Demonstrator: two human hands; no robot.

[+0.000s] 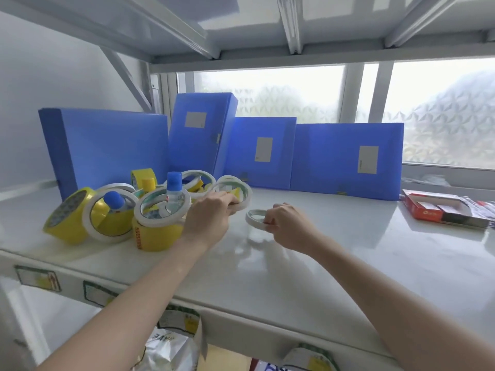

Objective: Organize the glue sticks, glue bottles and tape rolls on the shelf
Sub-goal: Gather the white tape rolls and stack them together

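Glossy white shelf [334, 236]. Right hand [288, 226]: fingers pinched on a thin white tape ring [254, 216] lying flat. Left hand [207, 218]: fingers curled over another ring at the heap's edge [235, 191]. Heap: yellow tape rolls [67, 215], blue-capped glue bottles [174, 191]. Blue plastic file boxes [345, 156] stand behind; red carton [439, 210] far right.

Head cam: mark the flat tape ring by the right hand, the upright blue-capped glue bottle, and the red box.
flat tape ring [253, 215], head view, left rim
blue-capped glue bottle [174, 180], head view, its cap
red box [417, 210], head view, front left wall
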